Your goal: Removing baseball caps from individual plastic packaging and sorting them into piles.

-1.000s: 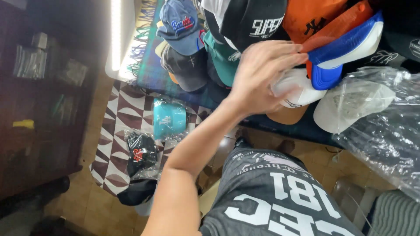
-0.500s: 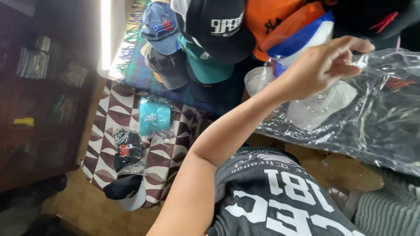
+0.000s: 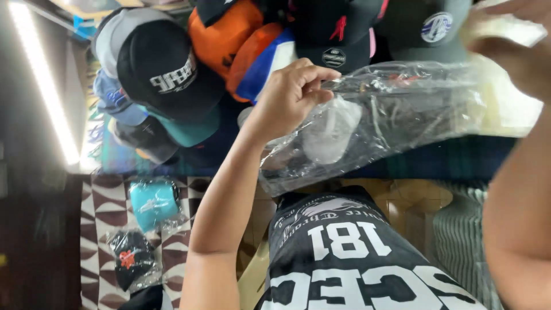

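My left hand [image 3: 293, 97] is closed on one edge of a clear plastic bag [image 3: 396, 115], pinching it between thumb and fingers. The bag is stretched sideways in front of me, and a white cap [image 3: 330, 135] shows through it. At the top right, my right hand [image 3: 508, 43] is blurred and grips the bag's other end. Behind the bag lies a pile of caps: a black one [image 3: 166, 72], an orange one [image 3: 227, 34], a blue and white one [image 3: 270, 66] and a dark one [image 3: 336, 34].
A teal cap in plastic wrap [image 3: 154, 202] and a black wrapped cap [image 3: 131, 259] lie on a brown and white patterned cloth [image 3: 100, 212]. A lit tube lamp [image 3: 43, 86] runs along the left. My dark printed shirt [image 3: 350, 258] fills the bottom.
My left hand left the white cap and took hold of the plastic bag. The bag now hangs spread between both hands, and my right hand has come into view.
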